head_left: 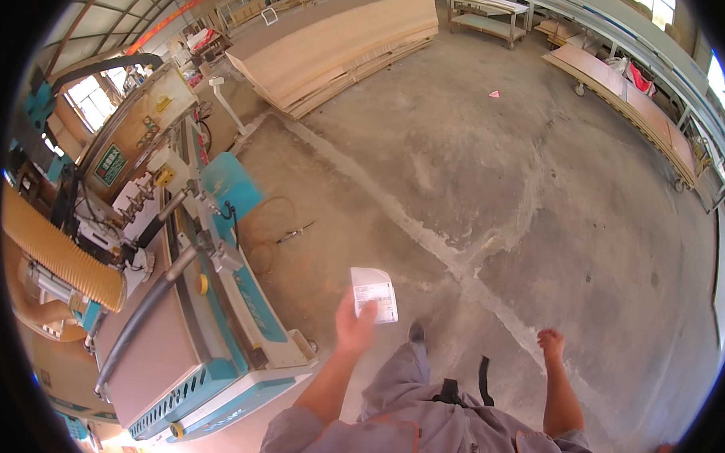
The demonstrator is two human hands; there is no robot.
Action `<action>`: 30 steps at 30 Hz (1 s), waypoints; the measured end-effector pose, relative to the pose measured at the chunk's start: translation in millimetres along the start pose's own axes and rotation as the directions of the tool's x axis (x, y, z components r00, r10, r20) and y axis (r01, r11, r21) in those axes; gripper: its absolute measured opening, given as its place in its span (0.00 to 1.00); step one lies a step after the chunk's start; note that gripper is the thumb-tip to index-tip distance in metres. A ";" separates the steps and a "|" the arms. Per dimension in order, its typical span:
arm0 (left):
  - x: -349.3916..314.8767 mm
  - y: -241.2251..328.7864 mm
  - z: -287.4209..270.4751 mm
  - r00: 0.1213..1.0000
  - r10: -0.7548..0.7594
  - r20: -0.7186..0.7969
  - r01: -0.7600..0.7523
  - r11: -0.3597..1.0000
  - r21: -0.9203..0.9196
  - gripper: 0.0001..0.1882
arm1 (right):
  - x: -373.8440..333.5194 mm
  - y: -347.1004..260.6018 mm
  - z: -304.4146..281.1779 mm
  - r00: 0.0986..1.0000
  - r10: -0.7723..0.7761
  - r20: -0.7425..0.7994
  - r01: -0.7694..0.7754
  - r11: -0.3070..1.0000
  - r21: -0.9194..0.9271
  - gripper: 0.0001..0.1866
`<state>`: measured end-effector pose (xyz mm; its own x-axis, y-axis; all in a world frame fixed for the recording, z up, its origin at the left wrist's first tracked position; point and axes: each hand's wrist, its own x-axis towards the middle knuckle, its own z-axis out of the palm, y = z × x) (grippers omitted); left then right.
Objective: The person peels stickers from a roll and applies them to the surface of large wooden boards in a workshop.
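A small white printed paper slip is pinched in my left hand, with the thumb lying over its lower part. That hand is slightly blurred and held out in front of my body, to the right of the machine. My right hand hangs over the concrete floor on the other side, its fingers curled in. Nothing shows in it, and it touches nothing.
A long teal and white machine with a ribbed yellow hose stands at the left. Stacked wooden boards lie ahead. A wheeled cart with boards stands far right. An air gun lies on the floor.
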<state>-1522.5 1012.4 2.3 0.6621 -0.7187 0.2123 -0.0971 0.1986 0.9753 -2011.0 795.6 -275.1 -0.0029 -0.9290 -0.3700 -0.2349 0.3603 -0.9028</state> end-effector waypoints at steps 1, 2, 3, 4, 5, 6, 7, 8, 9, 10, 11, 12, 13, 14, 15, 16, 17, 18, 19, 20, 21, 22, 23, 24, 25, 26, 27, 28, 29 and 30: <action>30.4 -0.1 9.4 0.999 0.052 0.011 -0.052 0.999 0.009 0.18 | 30.7 -29.1 7.1 1.000 -0.005 -0.019 0.006 0.999 0.053 0.10; 63.3 -5.1 14.6 0.993 0.112 0.023 -0.112 0.994 0.016 0.18 | 58.8 -47.6 22.4 0.999 -0.016 -0.039 0.020 0.994 0.110 0.11; 103.0 -14.0 25.4 0.989 0.147 0.012 -0.147 0.989 0.001 0.18 | 90.4 -58.9 39.7 0.999 -0.012 -0.037 0.012 1.000 -0.001 0.12; 138.8 -22.5 34.3 0.985 0.171 0.005 -0.171 0.985 -0.014 0.19 | 113.4 -59.9 53.0 0.999 0.003 -0.039 -0.007 0.993 -0.115 0.13; 171.4 -30.8 38.5 0.980 0.200 -0.001 -0.200 0.979 -0.044 0.19 | 129.6 -54.1 61.2 0.999 -0.026 -0.036 0.017 0.972 -0.234 0.15; 215.5 -41.1 47.8 0.984 0.177 -0.017 -0.178 0.983 -0.049 0.20 | 153.8 -43.3 82.5 1.000 0.005 -0.010 -0.010 0.852 -0.524 0.18; 254.8 -49.7 56.5 0.986 0.162 -0.031 -0.164 0.984 -0.068 0.20 | 159.6 -24.2 100.5 0.996 0.092 -0.007 -0.091 0.966 -0.244 0.18; 285.6 -54.0 62.1 0.990 0.133 -0.047 -0.136 0.987 -0.085 0.20 | 168.7 -10.0 114.0 0.963 0.236 0.128 -0.172 0.909 -0.381 0.16; 319.8 -57.8 66.4 0.990 0.133 -0.036 -0.136 0.988 -0.075 0.20 | 169.3 5.2 131.2 0.902 0.082 0.425 0.248 0.707 -0.663 0.13; 360.7 -60.8 70.6 0.988 0.154 -0.023 -0.156 0.986 -0.067 0.20 | 178.6 8.4 143.4 0.805 -0.039 0.592 0.477 0.634 -0.608 0.12; 396.2 -60.8 72.8 0.987 0.162 -0.011 -0.162 0.985 -0.051 0.20 | 175.3 8.0 155.4 0.687 -0.067 0.724 0.654 0.492 -0.575 0.12; 425.0 -59.5 72.5 0.992 0.126 0.011 -0.126 0.992 -0.031 0.19 | 179.0 2.1 173.1 0.751 0.030 0.660 0.524 0.581 -0.623 0.12; 458.0 -60.3 74.5 0.994 0.106 0.028 -0.106 0.994 -0.007 0.19 | 190.6 -11.0 192.6 0.824 0.120 0.554 0.336 0.684 -0.647 0.12; 492.9 -61.6 75.4 0.995 0.089 0.037 -0.090 0.996 0.022 0.18 | 207.2 -30.1 214.1 0.845 0.169 0.508 0.242 0.726 -0.643 0.12; 524.7 -64.1 77.6 0.994 0.098 0.056 -0.099 0.995 0.021 0.17 | 228.7 -52.9 235.4 0.849 0.193 0.492 0.196 0.750 -0.632 0.12; 548.4 -68.6 77.4 0.993 0.103 0.064 -0.105 0.994 0.025 0.16 | 254.3 -74.3 258.3 0.844 0.199 0.497 0.190 0.756 -0.626 0.12; 573.6 -74.3 78.3 0.992 0.107 0.069 -0.109 0.994 0.031 0.15 | 287.4 -98.7 279.1 0.837 0.195 0.512 0.206 0.754 -0.624 0.12; 600.0 -80.4 79.4 0.992 0.112 0.062 -0.115 0.992 0.060 0.14 | 321.9 -124.2 302.2 0.824 0.179 0.538 0.242 0.747 -0.620 0.12; 620.2 -88.9 76.9 0.991 0.118 0.057 -0.123 0.989 0.087 0.13 | 363.0 -146.3 326.8 0.796 0.131 0.591 0.327 0.728 -0.602 0.12; 642.8 -98.9 77.5 0.994 0.106 0.028 -0.109 0.981 0.158 0.12 | 404.5 -168.8 348.7 0.769 0.082 0.634 0.412 0.695 -0.589 0.12; 665.7 -110.0 74.3 0.992 0.116 0.039 -0.121 0.979 0.167 0.12 | 449.5 -191.3 370.9 0.757 0.051 0.651 0.441 0.696 -0.567 0.13; 691.6 -123.2 71.8 0.994 0.102 0.043 -0.108 0.978 0.176 0.13 | 494.6 -213.8 393.6 0.754 0.057 0.654 0.396 0.755 -0.522 0.13; 711.0 -137.4 66.3 0.995 0.089 0.048 -0.096 0.978 0.183 0.13 | 544.2 -235.7 421.0 0.763 0.190 0.617 0.087 0.917 -0.390 0.12; 731.7 -149.9 60.6 0.999 0.040 0.014 -0.043 0.967 0.250 0.14 | 590.7 -261.6 449.8 0.763 0.331 0.556 -0.247 0.943 -0.222 0.12; 750.7 -163.4 54.0 1.000 -0.017 -0.013 0.020 0.955 0.295 0.15 | 635.9 -289.1 480.6 0.710 0.520 0.475 -0.569 0.821 -0.049 0.12; 761.3 -178.4 39.1 0.997 -0.068 -0.037 0.077 0.936 0.344 0.16 | 666.9 -308.8 520.9 0.871 0.342 0.353 -0.159 0.876 -0.456 0.10; 778.1 -196.6 25.8 0.991 -0.116 -0.064 0.132 0.911 0.390 0.16 | 707.6 -339.7 565.9 0.817 0.203 0.539 0.038 0.915 -0.402 0.10; 787.6 -216.1 12.1 0.963 -0.216 -0.162 0.269 0.824 0.499 0.19 | 747.8 -377.9 608.5 0.737 0.117 0.666 0.193 0.908 -0.373 0.09; 787.7 -236.2 -0.5 0.912 -0.311 -0.268 0.411 0.710 0.572 0.22 | 770.8 -410.8 644.3 0.742 0.095 0.664 0.262 0.870 -0.417 0.08; 782.4 -258.6 -23.8 0.806 -0.454 -0.379 0.590 0.571 0.570 0.26 | 791.0 -447.5 681.4 0.711 0.078 0.699 0.238 0.908 -0.343 0.07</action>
<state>-961.7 414.6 -85.3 0.8595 -0.4170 -0.2955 -0.0883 -0.6907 0.7177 -1245.8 -43.0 -313.2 0.6589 -0.5737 -0.4866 -0.5479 0.0771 -0.8330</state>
